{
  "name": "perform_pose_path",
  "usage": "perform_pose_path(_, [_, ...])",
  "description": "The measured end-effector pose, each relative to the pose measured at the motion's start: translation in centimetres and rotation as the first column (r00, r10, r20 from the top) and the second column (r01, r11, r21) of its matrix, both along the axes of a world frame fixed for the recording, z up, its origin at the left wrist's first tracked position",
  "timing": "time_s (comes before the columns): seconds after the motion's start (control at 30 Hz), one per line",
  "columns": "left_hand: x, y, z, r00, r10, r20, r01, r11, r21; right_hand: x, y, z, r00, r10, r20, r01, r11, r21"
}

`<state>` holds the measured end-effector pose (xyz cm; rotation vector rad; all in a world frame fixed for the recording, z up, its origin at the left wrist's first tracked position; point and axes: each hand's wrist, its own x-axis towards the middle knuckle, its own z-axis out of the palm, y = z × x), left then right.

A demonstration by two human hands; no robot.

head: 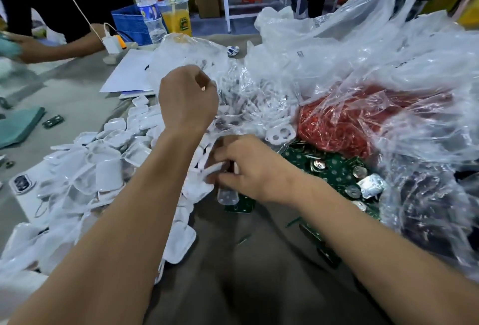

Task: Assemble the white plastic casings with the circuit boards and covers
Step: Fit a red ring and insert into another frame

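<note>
The casing (207,170) in work sits at frame centre, pinched at its edge by the right hand (246,169), whose fingers curl round it. Beneath that hand a clear part (228,196) pokes out, over a green board (239,205) lying on the desk (77,96); whether the hand grips those too I cannot tell.

The left hand (188,99) is higher, upper centre, curled into a loose fist at the mouth of a clear bag (259,96) of small white parts. It seems to pinch something there, part or plastic, but the fingers are hidden behind the knuckles, so I cannot tell what.

The step looks like fetching the next piece while the casing is kept ready. To do it well, I would keep the right hand's pinch at the casing's rim, so the hollow stays open for the board. The left should draw one part only, clear of the crinkled film, since pieces could snag and spill.

Spare casings (108,169) are heaped at left, boards (334,169) at right, and a red-filled bag (350,122) lies beyond them.
</note>
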<state>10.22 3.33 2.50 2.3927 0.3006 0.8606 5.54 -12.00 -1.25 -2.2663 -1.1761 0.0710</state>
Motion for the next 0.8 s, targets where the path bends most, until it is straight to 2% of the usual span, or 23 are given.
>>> perform_pose_path(0.1, [-0.5, -2.4, 0.7, 0.998, -0.037, 0.058, 0.044, 0.992, -0.12, 0.8, -3.1, 0.2, 0.98, -0.173, -0.096, 0.181, 0.98, 0.084])
perform_pose_path(0.17, [-1.1, -4.5, 1.0, 0.993, -0.101, 0.062, 0.11, 0.982, -0.152, 1.2, -5.3, 0.4, 0.924, -0.31, -0.225, 0.356, 0.911, 0.207])
perform_pose_path(0.23, [-1.7, -7.0, 0.9, 0.972, -0.232, -0.042, 0.217, 0.949, -0.229, 1.3, -7.7, 0.8, 0.866, -0.395, -0.306, 0.486, 0.81, 0.328])
perform_pose_path(0.27, [-2.0, -8.3, 0.8, 0.942, -0.315, -0.113, 0.267, 0.911, -0.316, 1.3, -8.9, 1.0, 0.852, -0.444, -0.276, 0.52, 0.777, 0.355])
perform_pose_path(0.33, [-2.6, -10.5, 0.5, 0.85, -0.473, -0.23, 0.28, 0.777, -0.563, 1.1, -11.2, 1.5, 0.836, -0.525, -0.158, 0.544, 0.76, 0.355])
perform_pose_path(0.4, [-3.2, -12.5, 0.0, 0.744, -0.628, -0.228, 0.217, 0.55, -0.806, 0.5, -13.4, 2.1, 0.835, -0.546, -0.064, 0.536, 0.782, 0.317])
perform_pose_path(0.43, [-3.4, -13.5, -0.2, 0.704, -0.684, -0.19, 0.185, 0.435, -0.881, 0.1, -14.5, 2.5, 0.842, -0.539, -0.042, 0.525, 0.798, 0.294])
perform_pose_path(0.5, [-3.7, -14.9, -0.6, 0.658, -0.745, -0.115, 0.139, 0.27, -0.953, -0.7, -16.6, 3.3, 0.849, -0.524, -0.064, 0.521, 0.814, 0.257])
perform_pose_path(0.57, [-3.7, -16.4, -1.1, 0.634, -0.767, -0.1, 0.117, 0.223, -0.968, -1.5, -19.1, 4.5, 0.826, -0.558, -0.078, 0.561, 0.801, 0.211])
perform_pose_path(0.63, [-3.8, -18.1, -1.4, 0.627, -0.77, -0.119, 0.104, 0.234, -0.967, -2.5, -22.6, 6.2, 0.802, -0.591, -0.087, 0.597, 0.798, 0.084])
perform_pose_path(0.7, [-3.8, -19.1, -1.3, 0.652, -0.748, -0.121, 0.109, 0.251, -0.962, -3.6, -25.1, 7.4, 0.767, -0.6, -0.228, 0.562, 0.799, -0.215])
perform_pose_path(0.77, [-3.9, -20.5, -1.3, 0.69, -0.712, -0.126, 0.119, 0.283, -0.952, -4.8, -26.4, 7.4, 0.657, -0.69, -0.303, 0.456, 0.684, -0.569])
perform_pose_path(0.8, [-3.9, -21.1, -1.3, 0.711, -0.693, -0.124, 0.126, 0.299, -0.946, -5.2, -26.4, 6.9, 0.646, -0.724, -0.242, 0.421, 0.602, -0.679])
